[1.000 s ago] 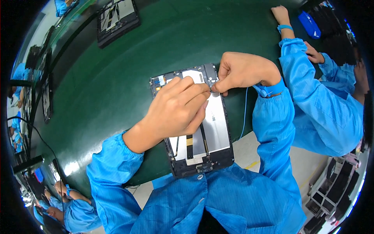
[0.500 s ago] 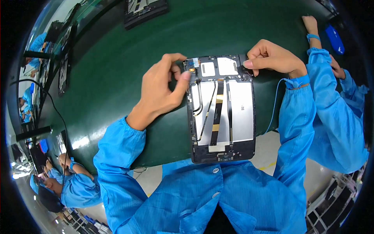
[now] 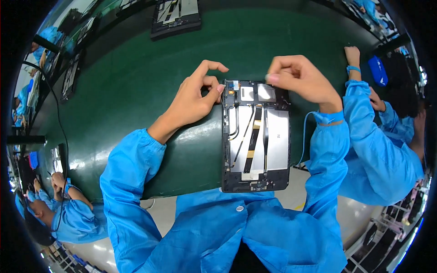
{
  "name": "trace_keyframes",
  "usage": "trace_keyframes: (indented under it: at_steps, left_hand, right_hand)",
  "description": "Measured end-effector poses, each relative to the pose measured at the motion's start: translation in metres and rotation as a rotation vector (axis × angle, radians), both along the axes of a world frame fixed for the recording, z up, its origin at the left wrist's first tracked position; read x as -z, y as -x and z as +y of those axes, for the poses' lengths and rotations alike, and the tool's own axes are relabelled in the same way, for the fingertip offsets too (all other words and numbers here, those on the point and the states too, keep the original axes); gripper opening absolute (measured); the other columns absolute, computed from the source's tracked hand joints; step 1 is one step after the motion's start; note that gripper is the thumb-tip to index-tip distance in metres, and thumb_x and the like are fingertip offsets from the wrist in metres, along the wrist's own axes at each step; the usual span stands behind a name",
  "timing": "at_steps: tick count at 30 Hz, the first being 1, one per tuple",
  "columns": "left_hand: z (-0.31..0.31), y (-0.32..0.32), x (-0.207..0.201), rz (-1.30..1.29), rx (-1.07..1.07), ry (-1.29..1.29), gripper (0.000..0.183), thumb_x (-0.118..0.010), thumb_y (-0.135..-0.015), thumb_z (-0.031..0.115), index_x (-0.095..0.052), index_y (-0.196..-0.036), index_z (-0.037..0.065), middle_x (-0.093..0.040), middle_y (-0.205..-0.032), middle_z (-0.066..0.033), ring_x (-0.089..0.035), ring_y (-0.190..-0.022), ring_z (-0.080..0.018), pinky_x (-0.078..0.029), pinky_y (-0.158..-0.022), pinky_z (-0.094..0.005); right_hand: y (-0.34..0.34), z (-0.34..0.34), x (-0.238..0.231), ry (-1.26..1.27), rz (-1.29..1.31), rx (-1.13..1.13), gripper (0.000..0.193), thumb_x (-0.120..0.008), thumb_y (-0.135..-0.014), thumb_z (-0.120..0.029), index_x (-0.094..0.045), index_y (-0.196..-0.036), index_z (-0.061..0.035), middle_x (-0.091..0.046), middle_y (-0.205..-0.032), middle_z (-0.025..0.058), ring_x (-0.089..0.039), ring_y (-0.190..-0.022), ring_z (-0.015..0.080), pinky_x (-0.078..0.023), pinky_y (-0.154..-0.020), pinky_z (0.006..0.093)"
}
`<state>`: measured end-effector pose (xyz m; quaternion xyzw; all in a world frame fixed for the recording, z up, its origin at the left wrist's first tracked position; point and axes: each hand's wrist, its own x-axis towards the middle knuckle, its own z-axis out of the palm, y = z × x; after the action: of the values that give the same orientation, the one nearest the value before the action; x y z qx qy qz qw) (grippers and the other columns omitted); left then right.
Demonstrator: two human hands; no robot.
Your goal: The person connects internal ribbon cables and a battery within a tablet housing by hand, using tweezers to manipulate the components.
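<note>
Looking down from the head camera, a person in a blue work jacket sits at a dark green surface with an opened tablet-like device straight in front, its lower end at the surface's near edge, close to the jacket. The device is a black frame with its insides exposed: a large silver panel crossed by thin black cables and a wider black ribbon with gold bands, and two smaller pale patches near the top. The left hand is at the device's upper left corner, fingers spread and curved, index finger raised, thumb tip at the corner. The right hand is over the upper right part, thumb and fingers brought close together; whether anything is pinched between them cannot be told. A blue strap with a thin blue cord circles the right wrist. Beyond, at the far side, lies a similar opened device. To the right, a co-worker's hand rests near a bright blue object; at lower left, another person in blue is bent over.
</note>
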<state>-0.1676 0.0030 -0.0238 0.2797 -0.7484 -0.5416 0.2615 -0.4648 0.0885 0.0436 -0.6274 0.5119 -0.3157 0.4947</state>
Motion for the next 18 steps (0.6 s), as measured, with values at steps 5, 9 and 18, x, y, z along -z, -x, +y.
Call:
trace_keyframes:
  at_steps: [5, 9, 18]
  left_hand:
    - [0.007, -0.006, 0.015, 0.237, -0.212, 0.266, 0.03, -0.072, -0.101, 0.003, -0.06, -0.128, 0.004, -0.068, -0.078, 0.0006, -0.062, -0.074, -0.0051, -0.042, -0.065, -0.0234]
    - [0.002, -0.008, 0.033, 0.597, -0.175, 0.79, 0.039, -0.078, -0.092, -0.011, -0.059, -0.124, 0.002, -0.073, -0.084, -0.0075, -0.064, -0.065, -0.0119, -0.047, -0.056, -0.0243]
    - [-0.002, -0.041, 0.009, 0.531, 0.001, 0.966, 0.036, -0.077, -0.086, -0.007, -0.062, -0.116, 0.006, -0.072, -0.088, -0.0092, -0.063, -0.067, -0.0165, -0.047, -0.053, -0.0301]
  right_hand:
    - [-0.073, -0.02, 0.003, 0.227, 0.311, -0.076, 0.044, -0.084, -0.095, -0.045, -0.079, -0.088, -0.0021, -0.053, -0.055, 0.0003, -0.048, -0.05, 0.0088, -0.032, -0.049, 0.0301]
    - [-0.106, 0.0, 0.021, 0.369, 0.441, -0.108, 0.055, -0.082, -0.091, -0.057, -0.082, -0.092, -0.0025, -0.067, -0.063, 0.0118, -0.07, -0.058, 0.028, -0.051, -0.056, 0.0371]
    - [-0.083, 0.003, 0.033, -0.193, -0.42, -0.513, 0.032, -0.063, -0.113, -0.028, -0.076, -0.105, -0.0011, -0.075, -0.091, 0.0024, -0.056, -0.067, 0.0054, -0.044, -0.06, 0.0254]
